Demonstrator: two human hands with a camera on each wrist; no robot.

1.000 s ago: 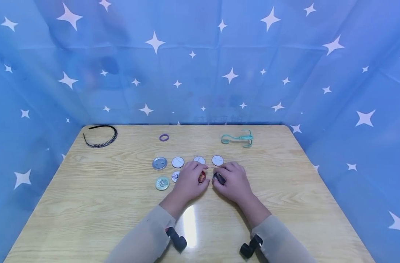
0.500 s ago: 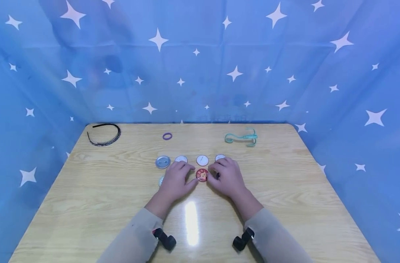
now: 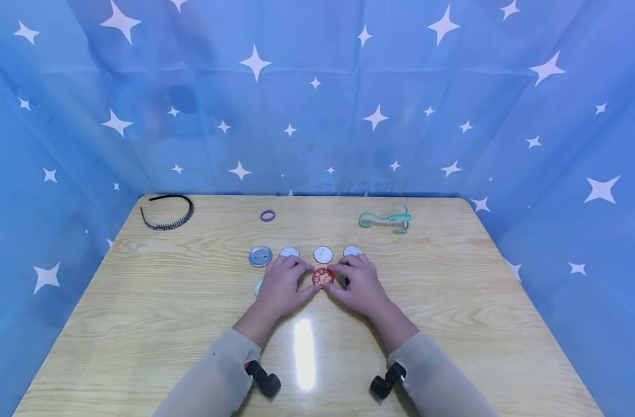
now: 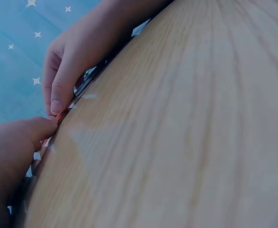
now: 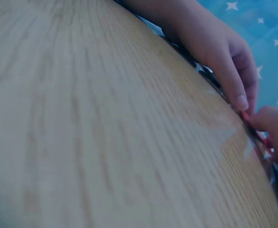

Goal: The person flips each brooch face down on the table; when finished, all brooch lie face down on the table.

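Note:
A round red button badge point(image 3: 323, 277) lies on the wooden table between my two hands. My left hand point(image 3: 280, 286) holds its left edge with thumb and forefinger. On the opposite edge, the thumb and forefinger of my right hand point(image 3: 364, 285) hold it too. Both wrist views show the thumbs close together at the badge, seen nearly edge-on. A dark badge point(image 3: 346, 281) is mostly hidden under my right hand. Beside my left hand, a pale teal badge point(image 3: 257, 286) shows only its edge.
Behind the hands runs a row: a silver badge back point(image 3: 260, 256) and white round badges point(image 3: 323, 255). Farther back lie a black headband point(image 3: 168, 225), a purple hair tie point(image 3: 267, 215) and a turquoise hook-shaped item point(image 3: 385, 218). A blue star-patterned curtain point(image 3: 317, 116) surrounds the table.
My left hand went left off the red badge, uncovering it, then came back to its edge. My right hand moved left from the dark badge to the red one. The view shifted slightly.

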